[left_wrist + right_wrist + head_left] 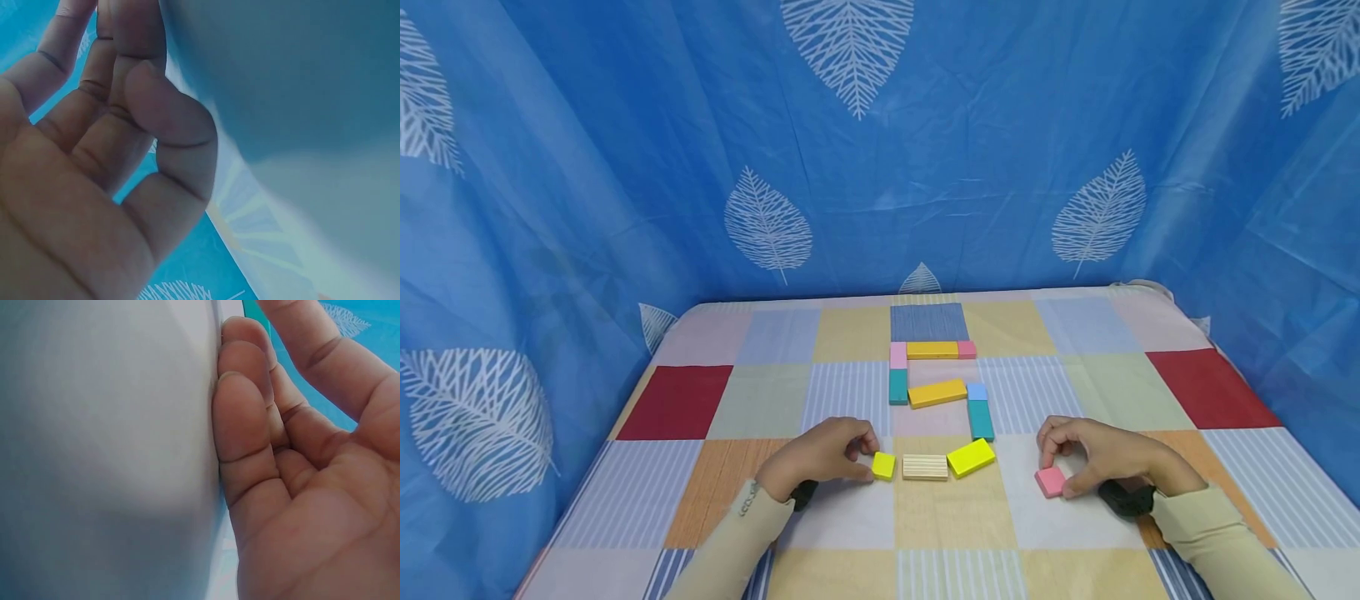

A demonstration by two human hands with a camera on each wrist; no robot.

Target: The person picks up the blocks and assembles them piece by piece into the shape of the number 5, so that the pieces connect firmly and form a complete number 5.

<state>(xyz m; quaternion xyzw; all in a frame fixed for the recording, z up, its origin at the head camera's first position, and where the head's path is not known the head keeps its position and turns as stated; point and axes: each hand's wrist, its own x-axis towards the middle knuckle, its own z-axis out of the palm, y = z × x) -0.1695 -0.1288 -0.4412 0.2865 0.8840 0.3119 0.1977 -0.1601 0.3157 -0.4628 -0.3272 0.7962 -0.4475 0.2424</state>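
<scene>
In the head view my left hand [829, 450] pinches a small yellow block [883, 466] by its left side, thumb in front and fingers behind. My right hand [1101, 454] holds a pink block [1050, 482] between thumb and fingers at the tabletop. Just right of the yellow block lie a ribbed wooden block [925, 467] and a longer bright yellow block [972, 458], which is set at a slant. The left wrist view shows my left thumb [172, 115] bent toward the fingers. Curled fingers [242, 419] fill the right wrist view; neither wrist view shows the held block.
Farther back, an orange block [932, 350], a light pink block [898, 356], teal blocks [898, 387], a slanted orange block [937, 393] and a small blue block [976, 391] form a winding line. A patchwork cloth [955, 521] covers the table. Blue leaf-print curtains [940, 167] surround it.
</scene>
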